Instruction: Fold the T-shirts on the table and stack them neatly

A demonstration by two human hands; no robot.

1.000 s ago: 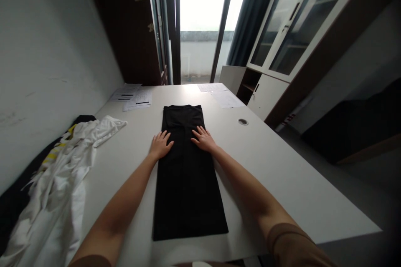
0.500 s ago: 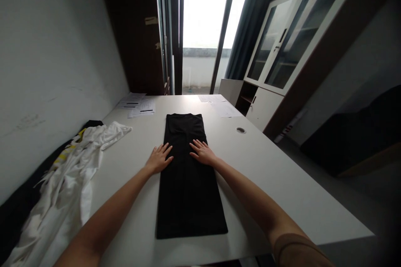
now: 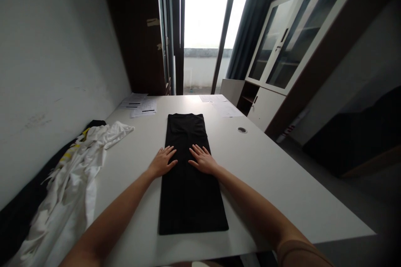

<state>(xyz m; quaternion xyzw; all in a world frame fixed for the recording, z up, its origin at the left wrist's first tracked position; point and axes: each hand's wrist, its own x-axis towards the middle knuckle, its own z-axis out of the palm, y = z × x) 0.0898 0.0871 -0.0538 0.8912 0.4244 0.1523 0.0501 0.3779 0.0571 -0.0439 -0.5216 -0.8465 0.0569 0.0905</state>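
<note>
A black garment, folded into a long flat strip, lies lengthwise on the white table. Its kind I cannot tell for sure; the far end has a band-like edge and a few soft wrinkles, while the near part is smooth. My left hand rests palm down on its left edge, fingers spread. On the right edge, my right hand lies flat with its fingers apart. Neither hand grips the cloth.
White clothing with dark and yellow cloth beside it is heaped along the left wall. Paper sheets lie at the far left corner, more papers at the far right. A cable hole sits near the right edge; a cabinet stands beyond.
Both hands have slid slightly toward me along the black garment, staying flat and spread. The view has shifted a little; the garment keeps its folded shape.
</note>
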